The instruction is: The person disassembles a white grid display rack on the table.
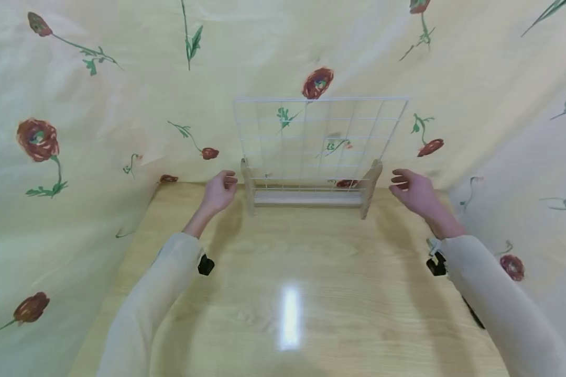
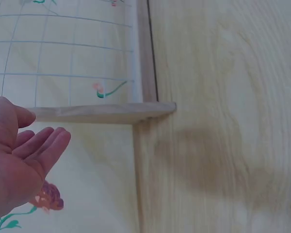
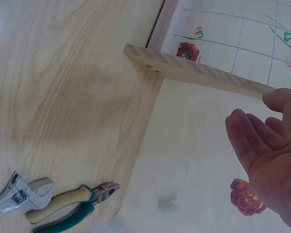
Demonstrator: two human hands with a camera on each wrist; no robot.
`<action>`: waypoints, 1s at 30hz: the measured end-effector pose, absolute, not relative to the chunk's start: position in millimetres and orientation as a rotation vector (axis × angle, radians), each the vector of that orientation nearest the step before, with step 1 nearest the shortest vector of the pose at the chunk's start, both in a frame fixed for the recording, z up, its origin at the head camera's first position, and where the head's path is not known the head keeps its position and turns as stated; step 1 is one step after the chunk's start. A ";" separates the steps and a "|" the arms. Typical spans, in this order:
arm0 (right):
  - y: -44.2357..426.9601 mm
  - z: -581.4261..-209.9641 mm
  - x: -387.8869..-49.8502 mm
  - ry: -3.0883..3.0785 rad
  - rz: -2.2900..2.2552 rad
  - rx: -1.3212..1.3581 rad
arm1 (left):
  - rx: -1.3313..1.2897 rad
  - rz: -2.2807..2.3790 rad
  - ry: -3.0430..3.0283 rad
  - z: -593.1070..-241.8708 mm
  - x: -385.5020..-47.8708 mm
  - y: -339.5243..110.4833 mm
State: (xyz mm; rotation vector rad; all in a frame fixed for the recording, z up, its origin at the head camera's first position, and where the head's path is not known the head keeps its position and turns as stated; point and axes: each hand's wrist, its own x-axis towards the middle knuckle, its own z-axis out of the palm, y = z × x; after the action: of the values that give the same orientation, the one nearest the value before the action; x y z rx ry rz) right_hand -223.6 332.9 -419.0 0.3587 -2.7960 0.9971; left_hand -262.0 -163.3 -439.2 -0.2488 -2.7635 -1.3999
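A small rack with a white wire grid (image 1: 320, 99) and two wooden side pieces stands at the back of the wooden table. My left hand (image 1: 219, 192) hovers beside the left side piece (image 1: 248, 186), fingers loosely bent and holding nothing. On the other side, my right hand (image 1: 412, 192) is held out from the right side piece (image 1: 370, 188), likewise holding nothing. The head view shows a gap between each hand and the wood. In the left wrist view the thumb (image 2: 25, 116) overlaps the side piece's end; contact there cannot be made out. A pale rail (image 1: 307, 198) joins the side pieces low down.
On the table (image 1: 245, 293), the right wrist view shows an adjustable wrench (image 3: 26, 194) and green-and-beige-handled pliers (image 3: 80, 204) to the right. Flower-patterned sheeting (image 1: 160, 84) hangs behind the rack and along both sides.
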 end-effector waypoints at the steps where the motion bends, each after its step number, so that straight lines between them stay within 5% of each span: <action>1: 330.5 -420.4 -226.4 -2.790 1.026 0.358 | -0.224 -1.456 -2.752 -439.3 -263.4 -162.1; 30: 307.7 -409.3 -270.9 -2.770 1.470 0.206 | -0.209 -1.435 -2.790 -430.5 -306.8 -145.2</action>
State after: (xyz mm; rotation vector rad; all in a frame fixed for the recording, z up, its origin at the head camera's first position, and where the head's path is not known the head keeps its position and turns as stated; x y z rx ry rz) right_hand -270.9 307.7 -409.3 0.2061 -2.7705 1.4696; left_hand -306.8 -145.2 -430.5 -0.2095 -2.7895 -1.4348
